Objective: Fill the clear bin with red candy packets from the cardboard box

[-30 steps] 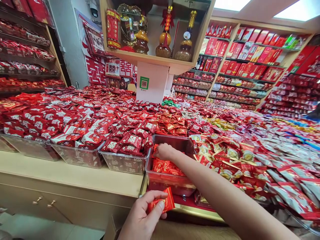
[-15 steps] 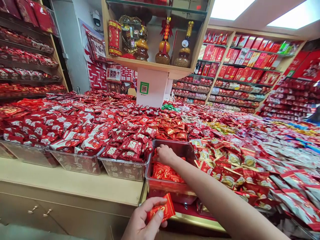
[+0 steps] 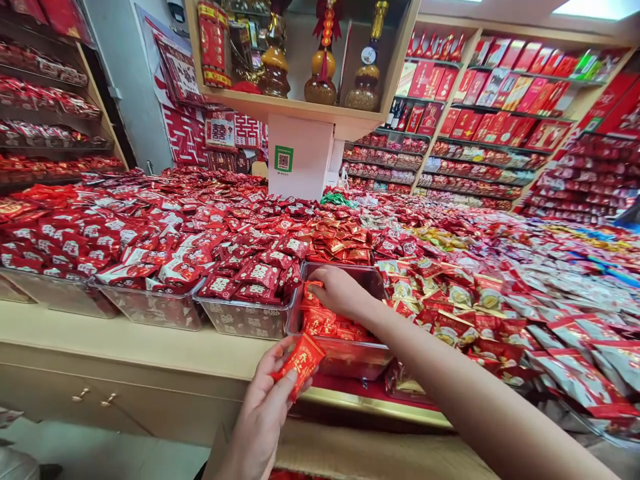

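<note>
My left hand (image 3: 265, 400) is closed on a shiny red candy packet (image 3: 303, 360) with gold lettering, pinched between thumb and fingers in front of a clear plastic bin (image 3: 350, 350). Over that bin, my right hand (image 3: 340, 290) reaches in from the right with its fingers bent down. A red candy packet (image 3: 312, 293) shows at its fingertips, which look closed on it. More red packets (image 3: 345, 328) of the same kind lie loose in the bin below. The far fingers of my right hand are partly hidden.
Clear bins (image 3: 245, 319) heaped with dark red packets line the counter (image 3: 165, 347) to the left. Gold-and-red packets (image 3: 450, 327) pile up on the right. An open cardboard box (image 3: 380, 453) lies below, red packets inside. A cabinet shelf (image 3: 295, 110) with bottles overhangs the counter.
The view has tilted down, bringing the cardboard box into sight. My left hand has moved slightly left and up, its packet now turned lengthwise. My right hand remains over the bin, its wrist more bent.
</note>
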A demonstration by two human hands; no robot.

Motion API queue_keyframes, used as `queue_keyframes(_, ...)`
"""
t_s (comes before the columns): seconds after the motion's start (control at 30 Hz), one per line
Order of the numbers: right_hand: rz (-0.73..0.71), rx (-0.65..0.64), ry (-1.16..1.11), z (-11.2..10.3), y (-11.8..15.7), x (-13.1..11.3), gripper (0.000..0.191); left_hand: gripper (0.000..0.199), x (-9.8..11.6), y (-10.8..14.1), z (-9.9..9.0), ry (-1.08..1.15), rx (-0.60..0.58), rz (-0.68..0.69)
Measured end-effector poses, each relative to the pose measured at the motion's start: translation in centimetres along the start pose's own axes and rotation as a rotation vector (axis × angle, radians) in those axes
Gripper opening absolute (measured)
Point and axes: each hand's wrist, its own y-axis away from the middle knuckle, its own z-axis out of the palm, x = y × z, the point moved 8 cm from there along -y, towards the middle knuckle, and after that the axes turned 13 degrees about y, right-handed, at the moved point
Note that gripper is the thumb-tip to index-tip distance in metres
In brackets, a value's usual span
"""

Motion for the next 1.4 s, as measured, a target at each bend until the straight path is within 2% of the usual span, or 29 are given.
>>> queue_keyframes(0.1,-0.067,0.007,-0.313,-1.8,3.7,-2.3,0.02,0.041,0.7,0.1,0.5,0.066,-0.006,0.051)
queue_keyframes(0.2,-0.039,-0.085,-0.484,-1.1,6.2,-3.4,0.017,0.04,1.3,0.2,1.2,0.078,-0.03,0.11)
queue_keyframes(0.27,0.051,-0.098,-0.555,-0.7,6.9,-2.8,0.018,0.043,1.4,0.2,1.5,0.059,-0.025,0.126)
queue_keyframes(0.33,0.102,-0.102,-0.68,-0.7,6.9,-2.2,0.017,0.042,1.1,0.2,1.8,0.045,-0.024,0.08)
queue_keyframes(0.43,0.019,-0.073,-0.861,-1.8,6.8,-2.1,0.012,0.028,0.4,0.1,2.5,0.096,-0.062,-0.047)
queue_keyframes(0.5,0.011,-0.016,-0.938,-2.7,6.9,-1.7,0.01,0.024,1.0,-0.4,3.2,0.127,-0.103,-0.033)
queue_keyframes(0.53,0.051,0.006,-0.996,-2.8,7.0,-1.4,0.008,0.023,1.7,-0.8,3.5,0.11,-0.114,0.025)
queue_keyframes(0.6,0.176,-0.005,-1.188,-2.4,7.2,-0.7,0.01,0.023,3.7,-1.7,4.3,-0.045,-0.134,0.232)
queue_keyframes(0.67,0.286,-0.07,-1.405,-1.9,7.3,-0.6,0.015,0.023,5.8,-2.1,5.9,-0.302,-0.186,0.483)
queue_keyframes(0.73,0.368,-0.101,-1.501,-1.9,7.3,-0.2,0.015,0.023,6.9,-2.3,8.0,-0.519,-0.276,0.656)
queue_keyframes(0.8,0.426,-0.055,-1.44,-2.5,7.0,1.0,0.021,0.024,7.2,-2.6,9.8,-0.628,-0.374,0.706)
queue_keyframes(0.87,0.433,0.011,-1.317,-3.5,6.6,2.4,0.025,0.026,7.4,-3.2,10.9,-0.636,-0.424,0.68)
queue_keyframes(1.03,0.327,0.1,-0.913,-5.6,4.8,5.1,0.028,0.035,8.0,-6.0,10.8,-0.488,-0.301,0.502)
queue_keyframes(1.13,0.265,0.102,-0.668,-6.0,3.6,5.5,0.024,0.045,6.7,-7.8,11.1,-0.441,-0.333,0.303)
queue_keyframes(1.23,0.226,0.131,-0.44,-6.2,2.9,5.4,0.027,0.043,4.9,-9.0,11.6,-0.434,-0.379,0.153)
queue_keyframes(1.33,0.222,0.269,-0.309,-7.2,3.9,5.5,0.029,0.033,3.8,-10.3,11.6,-0.472,-0.353,0.1)
queue_keyframes(1.4,0.191,0.392,-0.271,-8.5,6.1,5.1,0.024,0.03,3.0,-11.4,11.4,-0.533,-0.312,0.06)
